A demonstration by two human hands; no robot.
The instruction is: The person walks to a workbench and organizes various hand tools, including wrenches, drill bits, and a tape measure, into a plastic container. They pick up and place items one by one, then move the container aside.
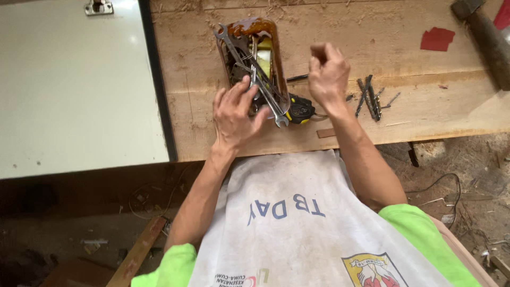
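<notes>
Your left hand [234, 114] lies spread over the near end of the one brown tray [265, 24] that sits on the wooden workbench [414, 114], close to its near edge; the fingers [245, 87] are splayed and rest on the metal inside, closed around nothing you can see. At least two silver open-ended wrenches [249, 58] lie crossed in that tray, one running from the far left corner of the tray down to its near right corner, where its jaw end pokes out over the rim. Just beside that corner sits one black and yellow tape measure [300, 110]. Your right hand [328, 72] hovers to the right of the tray, fingers curled tight into a pinch; whether anything small sits between the fingertips cannot be made out. Right of that hand lies one small pile of dark nails [369, 98], several of them, too tangled to count. One hammer [486, 37] rests at the bench's far right corner, near one red scrap [437, 39]. One white panel [74, 85] butts against the bench's left edge.
</notes>
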